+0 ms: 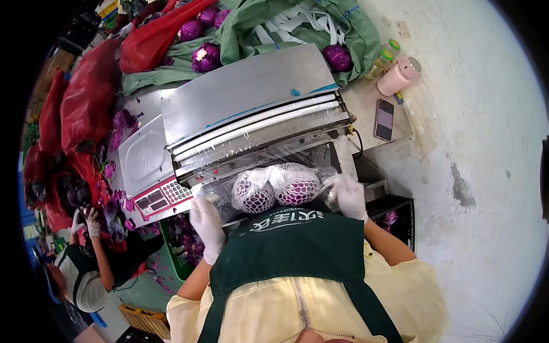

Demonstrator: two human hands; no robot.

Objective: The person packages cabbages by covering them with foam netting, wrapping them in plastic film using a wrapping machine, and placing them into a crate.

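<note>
Two purple cabbages in white foam net sleeves, the left cabbage [254,196] and the right cabbage [297,184], sit side by side close to my apron. Clear plastic film [280,157] stretches from the wrapping machine [251,123] down around them. My left hand [207,226], in a white glove, is closed at the film's left edge, its fingertips partly blurred. On the other side, my gloved right hand [350,197] pinches bunched film beside the right cabbage. The cabbages' undersides are hidden.
A digital scale [163,197] stands left of the machine. Beyond it are red mesh sacks [88,97] and a green sack [246,34] with loose cabbages. A phone [384,120] and pink bottle [398,76] lie right. Another person [86,274] works at lower left.
</note>
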